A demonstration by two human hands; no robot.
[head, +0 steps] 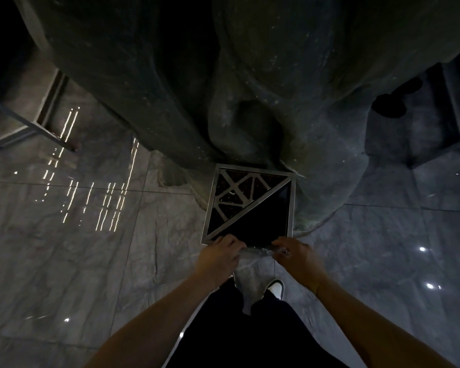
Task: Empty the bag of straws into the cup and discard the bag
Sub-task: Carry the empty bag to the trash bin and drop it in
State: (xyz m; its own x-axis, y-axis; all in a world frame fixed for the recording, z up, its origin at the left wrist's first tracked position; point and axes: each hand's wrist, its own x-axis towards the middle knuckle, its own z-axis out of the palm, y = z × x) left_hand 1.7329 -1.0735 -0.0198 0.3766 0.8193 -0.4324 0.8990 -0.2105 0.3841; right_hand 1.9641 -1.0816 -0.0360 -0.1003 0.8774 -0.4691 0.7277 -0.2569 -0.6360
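Because the bag (258, 251) is to be thrown away, both hands hold it just over the near edge of a square metal-rimmed bin (209, 205), next to its dark triangular opening. The left hand (218, 254) pinches one end and the right hand (296, 254) the other, fingers closed on the clear plastic. Stretched between them, the bag's long axis runs left to right, parallel to that edge. No cup or straws are in view.

You have one wide-angle view, worn on the head and aimed almost straight down, with your forearms coming up from six o'clock, the square bin (250, 205) close at twelve o'clock of your hands, and the glossy floor (96, 235) spreading around it.
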